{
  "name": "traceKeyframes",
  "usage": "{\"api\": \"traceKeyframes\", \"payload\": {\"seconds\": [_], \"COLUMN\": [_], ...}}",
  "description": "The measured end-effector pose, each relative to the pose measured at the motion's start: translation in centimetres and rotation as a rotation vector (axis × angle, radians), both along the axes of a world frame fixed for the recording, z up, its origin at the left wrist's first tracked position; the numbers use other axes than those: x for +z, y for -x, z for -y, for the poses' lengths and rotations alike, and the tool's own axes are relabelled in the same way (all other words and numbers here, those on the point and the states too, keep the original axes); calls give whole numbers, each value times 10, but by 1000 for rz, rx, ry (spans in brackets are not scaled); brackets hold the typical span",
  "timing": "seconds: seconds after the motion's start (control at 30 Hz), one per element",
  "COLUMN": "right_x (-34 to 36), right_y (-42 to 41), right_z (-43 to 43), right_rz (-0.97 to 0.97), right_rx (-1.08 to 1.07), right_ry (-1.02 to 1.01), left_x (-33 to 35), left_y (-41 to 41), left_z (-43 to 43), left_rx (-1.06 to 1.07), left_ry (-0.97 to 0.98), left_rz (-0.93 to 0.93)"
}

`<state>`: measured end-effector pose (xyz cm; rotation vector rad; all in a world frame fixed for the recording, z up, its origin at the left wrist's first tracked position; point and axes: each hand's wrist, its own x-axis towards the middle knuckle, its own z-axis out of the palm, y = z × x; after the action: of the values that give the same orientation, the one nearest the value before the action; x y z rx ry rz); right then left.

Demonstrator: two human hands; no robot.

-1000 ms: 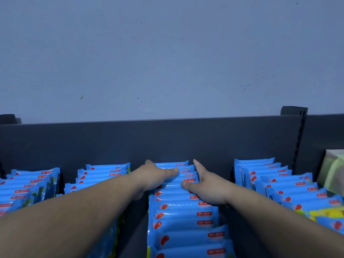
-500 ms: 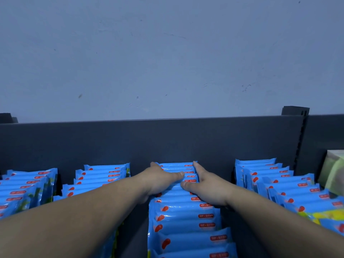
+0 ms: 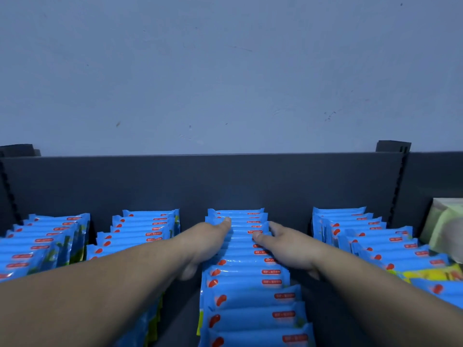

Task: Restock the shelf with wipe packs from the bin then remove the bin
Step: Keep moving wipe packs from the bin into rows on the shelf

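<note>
I see both hands on the middle row.
Left hand [image 3: 208, 237] and right hand [image 3: 288, 246] lie flat, uncurled, flanking wipe packs [image 3: 246, 274] on shelf [image 3: 225, 181].

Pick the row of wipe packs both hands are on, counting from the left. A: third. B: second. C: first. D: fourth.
A: the left hand and the right hand both rest on the third row of wipe packs, near its back end.
</note>
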<state>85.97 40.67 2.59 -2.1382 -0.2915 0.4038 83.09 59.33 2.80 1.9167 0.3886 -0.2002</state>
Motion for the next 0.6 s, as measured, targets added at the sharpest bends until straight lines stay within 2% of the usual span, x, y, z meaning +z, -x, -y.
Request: {"api": "traceKeyframes", "payload": {"seconds": [0.1,0.23,0.47,0.6], "right_x": [-7,-1,1,-10], "right_y": [2,11,47,63], "right_z": [-10,-6,30,24], "right_rz": [16,-19,12,-96], "right_rx": [-18,-64,-65,42], "right_ry": [-17,-113,-30,-187], "left_x": [3,10,-5,-10], "left_y": [7,15,47,70], "left_z": [12,17,7,21], "left_rx": [-21,110,182,158], "left_ry": [60,121,128,162], "left_rz": [23,57,100,71]}}
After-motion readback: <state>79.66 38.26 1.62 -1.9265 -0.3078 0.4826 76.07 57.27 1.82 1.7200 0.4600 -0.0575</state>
